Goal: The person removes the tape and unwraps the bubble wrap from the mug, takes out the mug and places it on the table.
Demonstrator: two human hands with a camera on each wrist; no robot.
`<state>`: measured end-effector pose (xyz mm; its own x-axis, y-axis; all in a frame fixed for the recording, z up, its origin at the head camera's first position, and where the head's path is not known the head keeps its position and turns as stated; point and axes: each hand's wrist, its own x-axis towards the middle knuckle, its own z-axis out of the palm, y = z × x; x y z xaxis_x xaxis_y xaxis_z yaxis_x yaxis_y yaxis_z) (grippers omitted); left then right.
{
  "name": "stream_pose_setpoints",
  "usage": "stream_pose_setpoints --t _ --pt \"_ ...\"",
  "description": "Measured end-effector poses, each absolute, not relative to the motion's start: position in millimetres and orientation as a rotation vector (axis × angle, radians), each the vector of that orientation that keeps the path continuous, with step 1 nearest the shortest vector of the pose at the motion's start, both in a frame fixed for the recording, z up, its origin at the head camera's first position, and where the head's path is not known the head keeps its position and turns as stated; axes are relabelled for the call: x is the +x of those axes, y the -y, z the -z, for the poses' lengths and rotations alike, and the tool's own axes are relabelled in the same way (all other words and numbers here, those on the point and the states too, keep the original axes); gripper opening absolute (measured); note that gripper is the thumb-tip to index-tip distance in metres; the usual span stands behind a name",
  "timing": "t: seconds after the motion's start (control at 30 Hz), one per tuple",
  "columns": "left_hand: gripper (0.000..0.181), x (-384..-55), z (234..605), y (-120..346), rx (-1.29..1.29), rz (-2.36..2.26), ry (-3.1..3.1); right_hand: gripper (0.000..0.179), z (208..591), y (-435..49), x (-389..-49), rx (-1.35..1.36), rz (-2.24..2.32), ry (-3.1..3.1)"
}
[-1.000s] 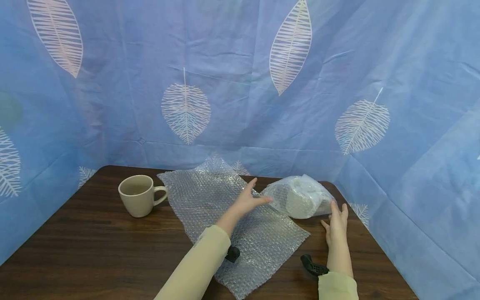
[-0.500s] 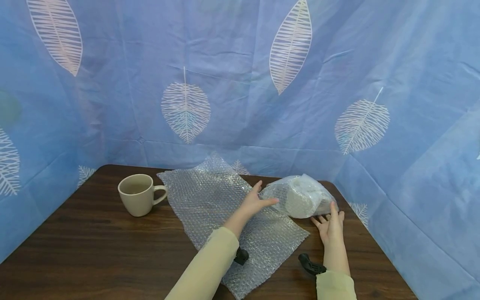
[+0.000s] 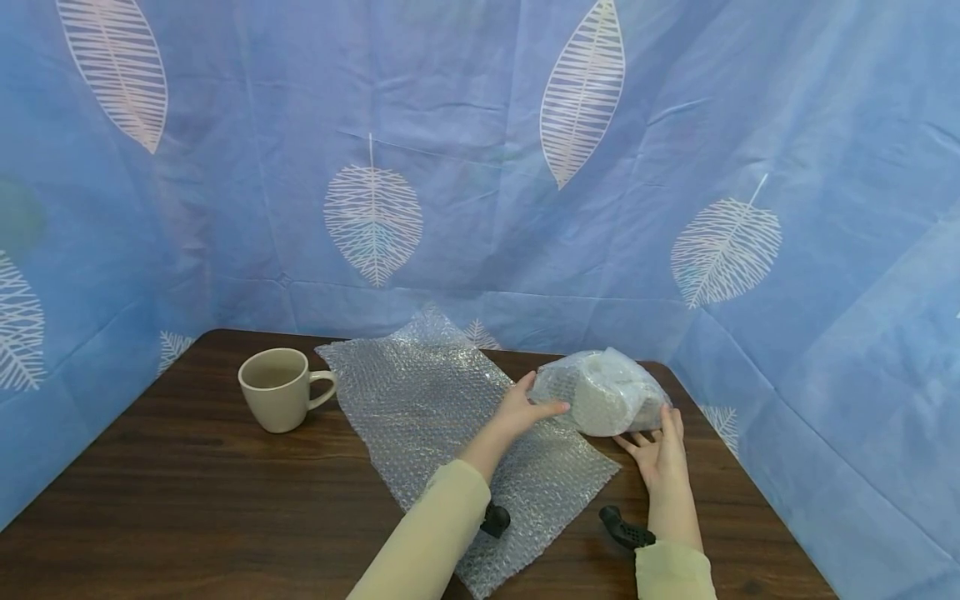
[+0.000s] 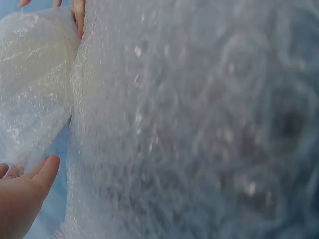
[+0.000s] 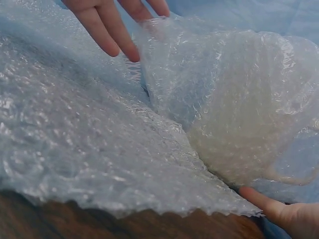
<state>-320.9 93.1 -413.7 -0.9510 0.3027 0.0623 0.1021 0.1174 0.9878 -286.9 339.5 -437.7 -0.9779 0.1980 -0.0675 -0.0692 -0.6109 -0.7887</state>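
Note:
A bubble-wrapped bundle (image 3: 600, 400) lies at the back right of the table; a pale mug-like body and a handle-like curve show through it in the right wrist view. My left hand (image 3: 525, 407) is at its left side, thumb and fingers spread and fairly straight. In the right wrist view those left fingers (image 5: 107, 25) reach the bundle's crumpled edge. My right hand (image 3: 662, 454) is at its lower right, fingers extended against the wrap. A flat bubble wrap sheet (image 3: 427, 400) lies under my left forearm and beside the bundle.
A beige mug (image 3: 276, 392) stands upright at the left, handle toward the sheet. The dark wooden table (image 3: 187, 500) ends at a blue leaf-print curtain (image 3: 480, 233) behind and at both sides. Black wrist devices show below both hands.
My left hand has moved right, up to the bundle's left side, where the loose wrap is pressed inward. My right hand has shifted slightly left against the bundle. The mug has stayed put.

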Motion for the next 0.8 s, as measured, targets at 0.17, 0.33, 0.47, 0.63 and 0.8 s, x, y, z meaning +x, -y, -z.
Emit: stream_pose_setpoints --t 0.17,0.33,0.47,0.63,0.8 --pt "0.086 -321 417 -101 0.393 -1.976 -2.208 0.077 440 -341 -290 -0.242 -2.695 1.269" --pt "0.082 -319 416 -105 0.392 -1.956 -2.236 0.075 439 -340 -291 -0.256 -2.676 1.271" --pt "0.078 -317 417 -106 0.410 -1.931 -2.246 0.075 439 -339 -291 -0.265 -2.669 1.280" --pt "0.080 -315 420 -109 0.415 -1.974 -2.153 0.073 440 -340 -291 -0.251 -2.659 1.322" --pt "0.088 -314 423 -117 0.421 -2.051 -2.037 0.074 440 -341 -290 -0.230 -2.639 1.375"
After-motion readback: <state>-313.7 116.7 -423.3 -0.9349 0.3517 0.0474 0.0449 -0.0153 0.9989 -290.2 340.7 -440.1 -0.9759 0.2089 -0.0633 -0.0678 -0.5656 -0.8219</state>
